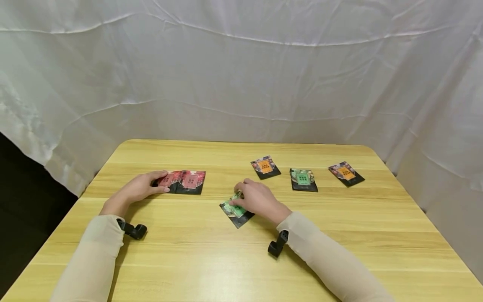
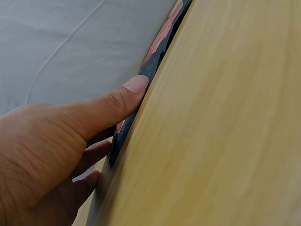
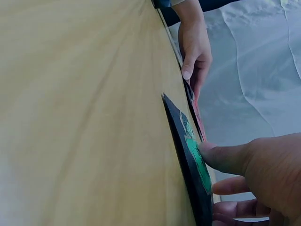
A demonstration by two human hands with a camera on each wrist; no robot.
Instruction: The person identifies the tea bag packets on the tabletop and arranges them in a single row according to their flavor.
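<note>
Two red-and-black sachets lie side by side at the table's left. My left hand (image 1: 141, 186) holds the left red sachet (image 1: 164, 180), thumb at its near edge and fingers at its far edge. The right red sachet (image 1: 192, 181) lies right against it. In the left wrist view, the thumb (image 2: 136, 84) rests on the sachet's black part. Near the middle, my right hand (image 1: 260, 201) pinches a green-and-black sachet (image 1: 238, 213), which lies at an angle and is partly covered by the fingers. The right wrist view shows the thumb on its green label (image 3: 197, 160).
Farther back are an orange sachet (image 1: 266, 167), another green sachet (image 1: 303, 179) and a second orange sachet (image 1: 346, 173) at the right. All lie on the light wooden table (image 1: 226, 260). A pale curtain (image 1: 241, 84) hangs behind the table and along its right side.
</note>
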